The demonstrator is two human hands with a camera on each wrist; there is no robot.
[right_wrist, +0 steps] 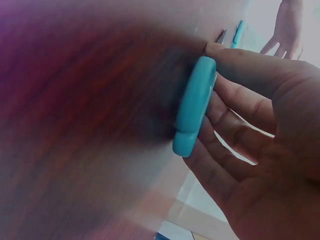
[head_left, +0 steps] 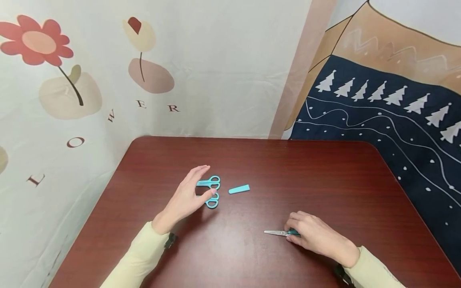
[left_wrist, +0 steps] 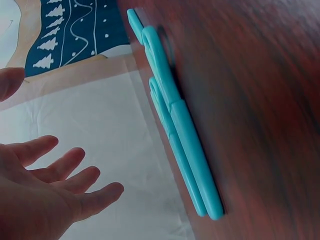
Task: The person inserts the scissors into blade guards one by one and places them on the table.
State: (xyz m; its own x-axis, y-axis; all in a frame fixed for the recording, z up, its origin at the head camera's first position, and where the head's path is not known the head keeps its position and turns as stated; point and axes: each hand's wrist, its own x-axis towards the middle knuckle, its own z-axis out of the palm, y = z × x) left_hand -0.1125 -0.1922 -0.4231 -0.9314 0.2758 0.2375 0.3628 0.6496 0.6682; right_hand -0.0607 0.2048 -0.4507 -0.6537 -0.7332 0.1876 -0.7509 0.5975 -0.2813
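Note:
My right hand (head_left: 315, 234) grips the teal handles of a pair of scissors (head_left: 275, 233) low over the table, its bare metal blades pointing left. In the right wrist view, thumb and fingers close around the thick teal handle (right_wrist: 195, 100). My left hand (head_left: 185, 196), fingers spread and thumb apart, hovers around two more teal scissors and holds nothing. One pair (head_left: 204, 183) lies farther back; the other (head_left: 212, 207) is nearer, partly hidden by the thumb. Teal sheaths cover their blades (left_wrist: 197, 165) in the left wrist view. A loose teal sheath (head_left: 239, 189) lies right of them.
The reddish-brown table (head_left: 324, 176) has rounded far corners. Behind it hangs a pale cloth (head_left: 223, 80) with flowers and letters, and at right a dark blue cloth (head_left: 360, 116) with white trees.

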